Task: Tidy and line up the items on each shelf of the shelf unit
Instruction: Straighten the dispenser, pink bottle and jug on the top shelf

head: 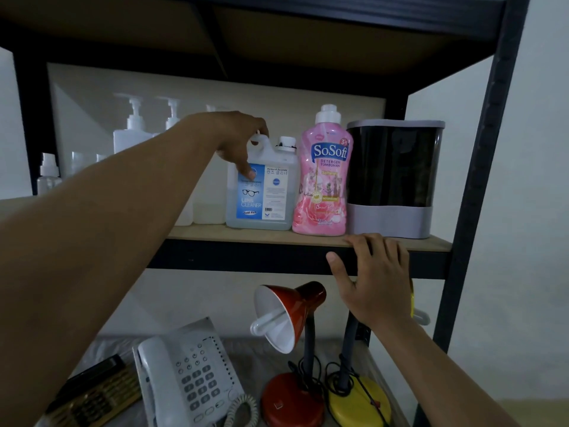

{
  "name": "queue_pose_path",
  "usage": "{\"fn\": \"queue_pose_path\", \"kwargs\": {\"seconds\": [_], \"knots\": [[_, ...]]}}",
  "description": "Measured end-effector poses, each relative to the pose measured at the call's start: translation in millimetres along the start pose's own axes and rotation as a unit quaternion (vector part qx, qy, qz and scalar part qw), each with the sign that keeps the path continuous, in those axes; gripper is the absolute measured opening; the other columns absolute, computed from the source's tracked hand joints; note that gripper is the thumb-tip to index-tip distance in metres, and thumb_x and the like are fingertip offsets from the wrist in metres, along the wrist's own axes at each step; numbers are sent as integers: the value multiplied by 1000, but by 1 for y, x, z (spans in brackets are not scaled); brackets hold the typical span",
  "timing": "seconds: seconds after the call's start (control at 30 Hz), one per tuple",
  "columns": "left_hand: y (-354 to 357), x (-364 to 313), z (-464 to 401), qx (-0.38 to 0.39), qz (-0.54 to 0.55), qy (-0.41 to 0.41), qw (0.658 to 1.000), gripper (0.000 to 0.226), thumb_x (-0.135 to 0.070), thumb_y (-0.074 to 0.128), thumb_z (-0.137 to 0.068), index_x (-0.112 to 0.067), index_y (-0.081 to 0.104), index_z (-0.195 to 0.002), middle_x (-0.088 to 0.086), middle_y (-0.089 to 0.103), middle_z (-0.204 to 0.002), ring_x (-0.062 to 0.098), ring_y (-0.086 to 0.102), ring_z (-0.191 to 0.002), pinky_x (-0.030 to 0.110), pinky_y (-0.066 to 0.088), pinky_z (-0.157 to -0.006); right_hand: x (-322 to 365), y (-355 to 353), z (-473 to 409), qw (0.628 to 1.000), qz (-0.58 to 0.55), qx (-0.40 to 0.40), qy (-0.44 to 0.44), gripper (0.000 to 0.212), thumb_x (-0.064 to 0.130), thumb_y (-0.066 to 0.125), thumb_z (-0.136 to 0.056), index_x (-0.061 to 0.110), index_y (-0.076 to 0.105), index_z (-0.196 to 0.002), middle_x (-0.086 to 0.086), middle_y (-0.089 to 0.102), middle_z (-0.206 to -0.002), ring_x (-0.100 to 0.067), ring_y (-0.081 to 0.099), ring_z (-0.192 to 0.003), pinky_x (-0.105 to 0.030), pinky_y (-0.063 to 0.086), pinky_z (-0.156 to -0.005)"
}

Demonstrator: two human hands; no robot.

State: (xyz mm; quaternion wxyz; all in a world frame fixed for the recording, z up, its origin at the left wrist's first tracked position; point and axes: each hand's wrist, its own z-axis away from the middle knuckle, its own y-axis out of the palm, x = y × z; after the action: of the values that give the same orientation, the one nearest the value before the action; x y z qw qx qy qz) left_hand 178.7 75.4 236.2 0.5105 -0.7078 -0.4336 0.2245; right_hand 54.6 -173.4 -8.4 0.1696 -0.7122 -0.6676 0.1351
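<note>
On the upper shelf [246, 234] stands a clear lens cleaner jug [268, 192] with a blue label. My left hand [238, 140] grips its handle from above, thumb down on the label. To its right stand a pink SoSoft detergent bottle [323, 180] and a black-and-lilac container [394, 177], side by side near the front edge. My right hand [374, 275] rests with straight fingers on the shelf's front edge below the container. Behind the jug stand several white pump and spray bottles [132, 131], partly hidden by my left arm.
The lower shelf holds a white desk telephone [187, 377], a red desk lamp [289, 309], a yellow lamp base [360, 402] and a dark calculator-like device [95, 392]. A black upright post [480, 180] frames the unit's right side. The shelf above is close overhead.
</note>
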Motion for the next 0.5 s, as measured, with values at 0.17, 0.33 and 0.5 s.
{"fn": "queue_pose_path", "kwargs": {"seconds": [0.17, 0.33, 0.5], "knots": [[-2, 1, 0, -1, -11, 6, 1000, 96, -40, 89, -71, -25, 35, -148, 6, 50, -144, 20, 48, -104, 34, 43, -90, 1, -1, 0, 1000, -4, 6, 2, 54, 64, 35, -99, 19, 61, -117, -2, 61, -113, -25, 53, -109, -44, 36, -102], [-1, 4, -5, 7, -14, 8, 1000, 92, -40, 88, -72, -26, 36, -147, 4, 50, -144, 20, 48, -107, 35, 41, -90, 0, 0, 0, 1000, -6, 11, 6, 56, 65, 35, -99, 20, 61, -119, -2, 61, -114, -24, 53, -109, -45, 37, -103], [-2, 4, -9, 20, -16, 5, 1000, 94, -40, 90, -69, -28, 37, -145, 0, 50, -144, 25, 52, -121, 41, 43, -102, -1, 1, 0, 1000, -9, 16, 6, 54, 65, 37, -99, 21, 60, -119, -2, 60, -115, -24, 53, -110, -47, 39, -104]]}}
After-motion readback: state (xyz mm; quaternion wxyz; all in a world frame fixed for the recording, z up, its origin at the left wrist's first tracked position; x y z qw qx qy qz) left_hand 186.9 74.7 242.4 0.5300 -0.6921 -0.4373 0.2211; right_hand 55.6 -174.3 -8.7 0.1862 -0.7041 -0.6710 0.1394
